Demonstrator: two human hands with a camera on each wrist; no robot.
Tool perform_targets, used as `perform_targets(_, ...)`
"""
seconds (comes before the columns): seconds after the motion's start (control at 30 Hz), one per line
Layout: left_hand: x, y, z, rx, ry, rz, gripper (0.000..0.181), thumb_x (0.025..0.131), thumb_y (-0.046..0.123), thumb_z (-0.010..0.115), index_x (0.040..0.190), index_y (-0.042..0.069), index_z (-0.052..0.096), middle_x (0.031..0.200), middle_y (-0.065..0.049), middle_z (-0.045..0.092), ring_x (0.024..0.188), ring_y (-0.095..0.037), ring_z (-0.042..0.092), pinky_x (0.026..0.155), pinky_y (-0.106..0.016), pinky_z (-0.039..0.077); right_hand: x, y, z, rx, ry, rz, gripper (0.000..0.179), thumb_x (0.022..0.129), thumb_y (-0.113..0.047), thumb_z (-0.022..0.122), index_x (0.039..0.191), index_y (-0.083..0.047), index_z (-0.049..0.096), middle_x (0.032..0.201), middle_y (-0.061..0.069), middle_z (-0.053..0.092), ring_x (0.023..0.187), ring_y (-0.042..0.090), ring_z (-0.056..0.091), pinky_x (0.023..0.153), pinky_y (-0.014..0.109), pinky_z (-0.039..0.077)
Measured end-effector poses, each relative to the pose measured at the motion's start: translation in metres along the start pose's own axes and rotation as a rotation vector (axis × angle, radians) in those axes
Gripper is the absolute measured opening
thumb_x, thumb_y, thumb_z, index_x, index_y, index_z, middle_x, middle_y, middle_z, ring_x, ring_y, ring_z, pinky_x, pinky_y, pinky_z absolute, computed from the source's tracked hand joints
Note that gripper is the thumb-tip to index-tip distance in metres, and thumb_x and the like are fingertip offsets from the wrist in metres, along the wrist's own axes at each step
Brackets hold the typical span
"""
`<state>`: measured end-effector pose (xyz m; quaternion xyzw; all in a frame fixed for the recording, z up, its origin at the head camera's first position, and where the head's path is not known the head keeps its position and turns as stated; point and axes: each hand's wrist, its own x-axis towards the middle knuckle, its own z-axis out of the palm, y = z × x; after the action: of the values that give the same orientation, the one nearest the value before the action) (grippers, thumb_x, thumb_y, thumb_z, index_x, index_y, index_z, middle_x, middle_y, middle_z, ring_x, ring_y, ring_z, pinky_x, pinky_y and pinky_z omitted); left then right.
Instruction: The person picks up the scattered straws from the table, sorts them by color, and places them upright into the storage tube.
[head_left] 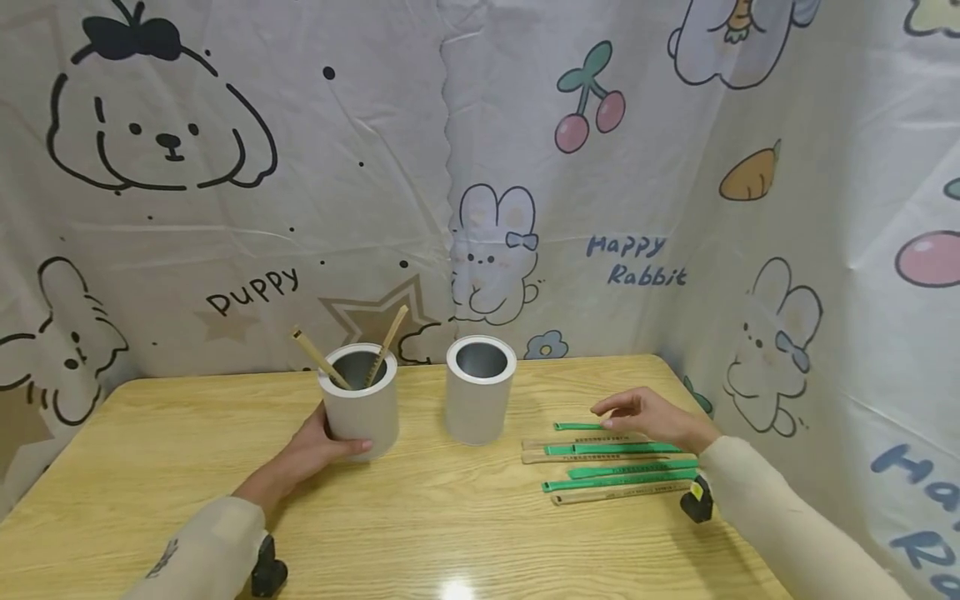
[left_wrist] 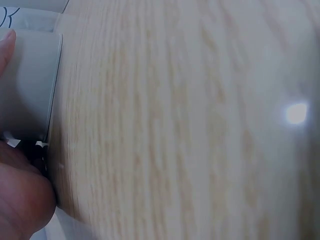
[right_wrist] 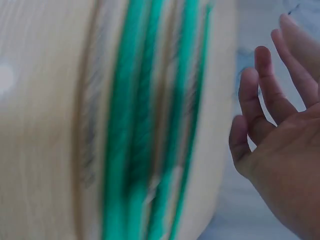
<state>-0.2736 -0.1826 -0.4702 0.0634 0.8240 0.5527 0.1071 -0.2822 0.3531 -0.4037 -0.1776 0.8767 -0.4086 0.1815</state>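
Observation:
My left hand [head_left: 311, 450] grips the left light-grey cup [head_left: 371, 423] round its side, thumb across the front. Two brown paper-wrapped straws [head_left: 386, 343] lean out of this cup. In the left wrist view only part of the cup's side [left_wrist: 30, 85] shows beside the hand. Over the far end of a row of green and brown wrapped straws, my right hand [head_left: 651, 417] hovers with fingertips close to the farthest green straw [head_left: 576, 427]. The right wrist view shows that hand [right_wrist: 292, 145] with fingers spread and loosely bent, nothing between them.
A second light-grey cup [head_left: 480, 408] stands upright at the middle back, no straws showing above its rim. Several green and brown straws [head_left: 622, 481] lie side by side on the wooden table [head_left: 420, 525]. A printed cloth [head_left: 375, 208] hangs behind and at the right.

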Motion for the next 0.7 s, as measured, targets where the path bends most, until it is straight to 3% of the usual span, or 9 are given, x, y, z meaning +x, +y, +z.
perform_targets(0.17,0.000,0.000,0.000,0.006,0.003,0.004,0.113,0.085,0.033,0.082,0.162,0.006,0.003,0.164,-0.024,0.023,0.150,-0.045,0.028,0.123,-0.061,0.024,-0.001,0.033,-0.002,-0.051,0.056,0.009,0.031,0.097,-0.016,0.068,0.123,0.002,0.070,0.129,0.024,0.066,0.105,0.015,0.064,0.085,0.027,0.054)
perform_targets(0.3,0.000,0.000,0.001,0.016,0.007,-0.006,0.113,0.085,0.034,0.082,0.162,0.005,0.005,0.164,-0.024,0.025,0.150,-0.044,0.029,0.123,-0.060,0.025,0.003,0.046,0.001,-0.086,0.074,-0.041,0.025,0.093,-0.010,0.071,0.113,0.005,0.073,0.117,0.026,0.071,0.092,0.008,0.062,0.076,0.021,0.052)
perform_targets(0.7,-0.001,0.002,0.000,0.014,0.004,-0.015,0.110,0.085,0.033,0.082,0.161,0.004,0.008,0.162,-0.025,0.027,0.149,-0.044,0.031,0.122,-0.060,0.027,0.009,0.042,0.005,-0.131,0.078,-0.033,0.012,0.091,-0.004,0.072,0.098,0.006,0.076,0.094,0.017,0.074,0.073,0.006,0.051,0.065,0.021,0.047)
